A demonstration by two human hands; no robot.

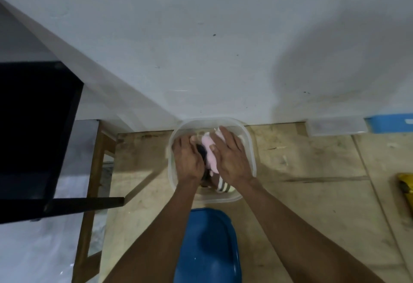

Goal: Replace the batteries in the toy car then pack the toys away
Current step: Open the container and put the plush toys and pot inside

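Pale wall [223, 36] fills the upper view, and below it runs your scuffed wooden table [301, 171], pushed against it. One clear plastic tub [251, 148] stands at the table's far edge, touching the wall. Both of your hands are inside it. Your left hand [188, 159] lies palm down with its fingers bent over something dark; whether they grip it cannot be told. Your right hand [232, 159] is spread flat, fingers nearly straight, pressing on one pink soft toy [210, 155] that sits between the two hands. One brown-and-cream striped toy [222, 186] shows under your right wrist, at the tub's near side. One blue lid [207, 249] lies on the table just in front of the tub, between your forearms. One yellow toy car [405, 186] rests at the right edge, well apart from the tub. One black chair [33, 126] stands to the left.
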